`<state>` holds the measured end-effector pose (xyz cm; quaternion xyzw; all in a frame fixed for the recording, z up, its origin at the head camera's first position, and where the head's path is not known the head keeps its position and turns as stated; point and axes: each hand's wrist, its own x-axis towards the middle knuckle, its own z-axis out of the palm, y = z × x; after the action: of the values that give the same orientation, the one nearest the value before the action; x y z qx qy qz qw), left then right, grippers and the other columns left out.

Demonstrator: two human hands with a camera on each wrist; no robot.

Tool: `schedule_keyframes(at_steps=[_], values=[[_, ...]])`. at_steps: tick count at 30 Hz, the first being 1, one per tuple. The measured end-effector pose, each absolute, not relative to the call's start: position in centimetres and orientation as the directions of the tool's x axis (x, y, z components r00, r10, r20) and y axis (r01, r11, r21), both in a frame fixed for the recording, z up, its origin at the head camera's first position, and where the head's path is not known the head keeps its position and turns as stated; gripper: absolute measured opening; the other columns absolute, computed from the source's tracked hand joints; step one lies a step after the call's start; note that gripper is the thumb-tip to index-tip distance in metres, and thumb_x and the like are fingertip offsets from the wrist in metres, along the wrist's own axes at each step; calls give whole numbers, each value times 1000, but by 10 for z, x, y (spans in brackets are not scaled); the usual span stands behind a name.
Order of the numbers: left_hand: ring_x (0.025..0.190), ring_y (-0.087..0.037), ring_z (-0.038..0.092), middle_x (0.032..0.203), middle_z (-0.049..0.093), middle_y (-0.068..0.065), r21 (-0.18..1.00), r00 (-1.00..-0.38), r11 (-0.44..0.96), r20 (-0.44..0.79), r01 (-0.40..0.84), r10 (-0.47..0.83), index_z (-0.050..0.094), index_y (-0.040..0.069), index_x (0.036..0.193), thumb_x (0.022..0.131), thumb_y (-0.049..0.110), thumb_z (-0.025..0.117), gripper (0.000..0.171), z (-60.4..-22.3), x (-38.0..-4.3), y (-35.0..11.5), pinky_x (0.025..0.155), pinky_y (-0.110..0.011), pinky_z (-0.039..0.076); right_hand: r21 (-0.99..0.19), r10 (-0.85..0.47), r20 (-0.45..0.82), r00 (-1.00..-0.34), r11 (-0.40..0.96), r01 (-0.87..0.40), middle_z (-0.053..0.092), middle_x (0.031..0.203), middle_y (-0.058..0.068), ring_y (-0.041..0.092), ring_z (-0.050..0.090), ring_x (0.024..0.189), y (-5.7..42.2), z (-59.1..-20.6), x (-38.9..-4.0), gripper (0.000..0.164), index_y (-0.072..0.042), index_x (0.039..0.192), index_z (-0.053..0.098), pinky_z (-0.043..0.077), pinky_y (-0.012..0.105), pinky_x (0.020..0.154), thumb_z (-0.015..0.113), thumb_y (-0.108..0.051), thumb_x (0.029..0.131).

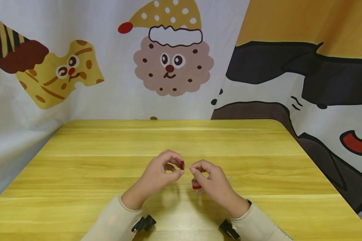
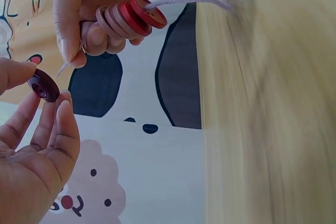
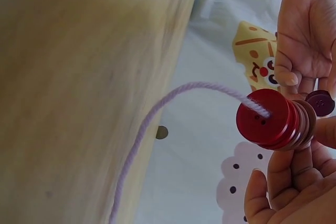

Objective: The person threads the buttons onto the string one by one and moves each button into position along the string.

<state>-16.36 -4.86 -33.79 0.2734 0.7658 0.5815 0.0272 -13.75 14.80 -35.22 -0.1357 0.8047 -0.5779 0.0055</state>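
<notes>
My left hand [image 1: 158, 172] pinches a dark red button [image 2: 44, 85] between thumb and fingertips, holding it on edge above the table. Facing it, my right hand [image 1: 212, 179] pinches the thin end of a lilac yarn [image 3: 157, 106] close to that button, with a small gap between tip and button in the left wrist view. Several buttons are threaded on the yarn in a stack [image 2: 129, 18] just below the right fingers, red ones [image 3: 261, 120] at the outer end and pinkish-brown ones nearer the fingers. The yarn's tail trails from the outermost red button.
Both hands are over a yellow wood-grain table [image 1: 108, 144]. A cloth printed with cartoon figures [image 1: 114, 97] hangs behind it and along the sides. Black wrist cameras [image 1: 144, 223] are strapped at the sleeve cuffs.
</notes>
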Motion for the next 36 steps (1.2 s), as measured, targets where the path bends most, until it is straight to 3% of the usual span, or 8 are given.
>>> schedule_keyframes(at_steps=[5, 15, 23, 30, 36], values=[[91, -21, 58, 99, 62, -8, 915, -855, 162, 267, 370, 445, 60, 0, 107, 85, 1, 67, 22, -338, -161, -49, 79, -30, 52, -935, -230, 136, -964, 291, -201, 61, 89, 18, 34, 68, 77, 148, -353, -137, 18, -2, 101, 64, 57, 28, 65, 57, -19, 99], [93, -21, 59, 101, 61, -9, 915, -843, 123, 293, 384, 451, 60, 2, 106, 86, 0, 66, 21, -341, -158, -48, 80, -30, 53, -933, -244, 131, -961, 298, -203, 61, 87, 12, 35, 67, 80, 148, -349, -135, 19, -5, 101, 63, 57, 30, 65, 55, -21, 100], [93, -21, 59, 101, 61, -9, 912, -830, 103, 309, 397, 465, 59, 3, 106, 86, 0, 66, 21, -341, -157, -47, 81, -30, 53, -936, -244, 115, -963, 299, -187, 62, 91, 19, 35, 67, 78, 147, -348, -134, 19, -5, 101, 64, 57, 33, 61, 55, -21, 100], [93, -20, 59, 101, 61, -9, 907, -820, 93, 324, 411, 471, 60, 4, 106, 86, 1, 66, 21, -342, -157, -45, 80, -31, 53, -920, -271, 160, -949, 307, -242, 63, 88, 9, 27, 67, 75, 147, -349, -134, 20, -4, 101, 65, 57, 29, 63, 55, -22, 100], [93, -18, 59, 100, 61, -8, 906, -824, 104, 320, 410, 467, 61, 5, 105, 85, 0, 66, 21, -342, -155, -44, 80, -31, 53, -910, -288, 191, -938, 306, -279, 62, 88, 8, 26, 67, 75, 149, -350, -134, 18, -6, 100, 65, 57, 29, 64, 54, -20, 100]])
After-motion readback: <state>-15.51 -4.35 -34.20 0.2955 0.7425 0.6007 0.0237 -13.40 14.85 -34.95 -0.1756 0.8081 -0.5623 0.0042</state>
